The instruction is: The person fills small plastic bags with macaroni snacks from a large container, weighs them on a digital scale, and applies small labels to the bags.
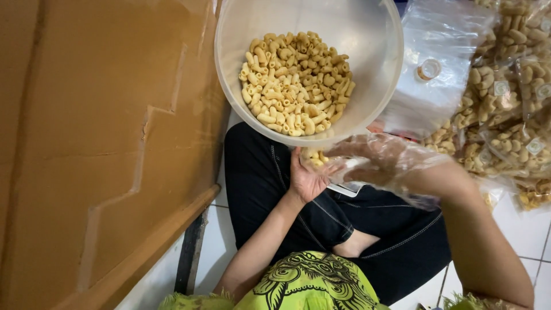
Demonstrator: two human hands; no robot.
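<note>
**Inspector:** Where do the hands sit?

**Onlooker:** Both are just below the near rim of the round pale bowl (pixel 367 63), over the lap. The left hand (pixel 307 178) is palm up, fingers curled partway, cupping a small clear bag (pixel 317 158) with a few pasta pieces in it. The right hand (pixel 379 163) wears a loose clear plastic glove; its fingers are bent and reach left to meet the bag's mouth. Whether it pinches the bag or a piece of pasta, I cannot tell.

**Inspector:** Which way does the bag point?

**Onlooker:** Only a little of it shows. It seems to open upward toward the bowl's rim; its long axis cannot be made out.

**Inspector:** The bowl's contents?

**Onlooker:** A heap of yellow elbow pasta (pixel 295 83), lying toward the bowl's left and near side, pieces pointing every way.

**Inspector:** Surroundings?

**Onlooker:** Brown cardboard (pixel 97 143) fills the left. On the right, a stack of empty clear bags (pixel 436 74), and beyond it filled, sealed packets of pasta (pixel 505 97) piled on the white tiled floor (pixel 516 224). A flat white object (pixel 344 188) peeks out under the hands; it is mostly hidden.
</note>
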